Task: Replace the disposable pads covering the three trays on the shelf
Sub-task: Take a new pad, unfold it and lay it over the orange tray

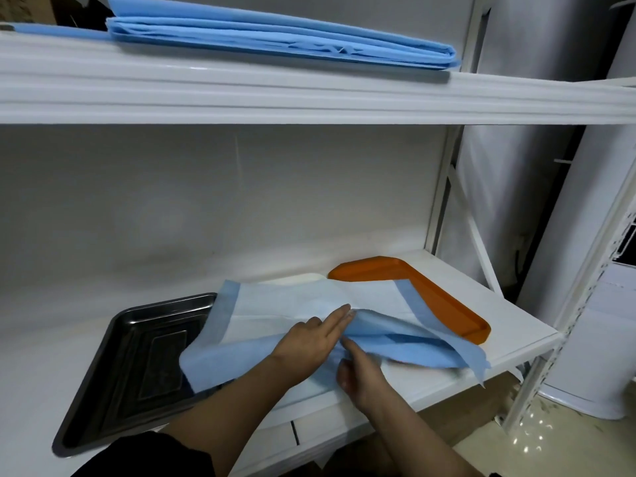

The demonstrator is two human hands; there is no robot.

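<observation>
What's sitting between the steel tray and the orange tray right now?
In the head view, a blue-edged pad spans from the steel tray to the orange tray, both hands on it.

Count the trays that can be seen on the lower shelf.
2: a dark metal tray at the left and an orange tray at the right, partly covered. The pad may hide a third.

Two trays are showing on the shelf (516, 304): a steel tray (137, 359) left of the hands, an orange tray (444, 297) beyond them. One pad (292, 304) is lying under two hands; one folded stack (275, 39) is sitting above.
</observation>
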